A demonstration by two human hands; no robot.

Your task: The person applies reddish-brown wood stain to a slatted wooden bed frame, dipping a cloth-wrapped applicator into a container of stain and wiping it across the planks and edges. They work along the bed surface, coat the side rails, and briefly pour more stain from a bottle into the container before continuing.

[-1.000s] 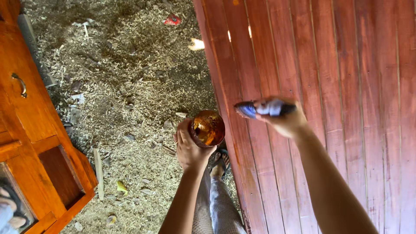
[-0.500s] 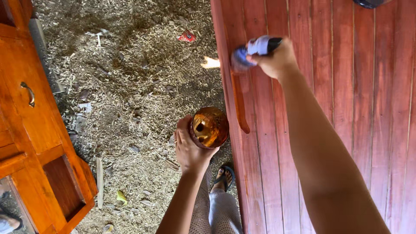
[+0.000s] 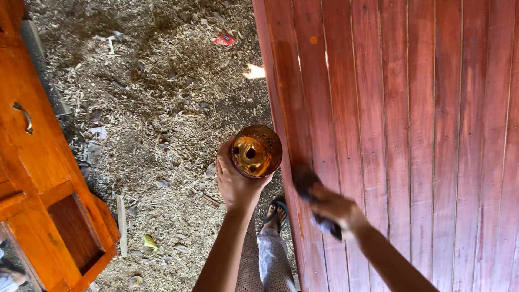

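One jar (image 3: 256, 152) atop left hand (image 3: 233, 181)

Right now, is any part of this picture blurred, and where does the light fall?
Head view: the right hand and its brush are smeared by motion; the left hand and the amber cup are sharp; one bright sun patch lies on the sawdust-strewn ground.

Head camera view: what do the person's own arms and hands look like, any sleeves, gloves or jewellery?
Both forearms are bare as far as the frame shows: no sleeves, no gloves. The left hand shows no ring, watch or band. The right hand is motion-blurred, so small items there cannot be ruled out; its wrist looks uncovered. Both arms are slim, and no markings are visible.
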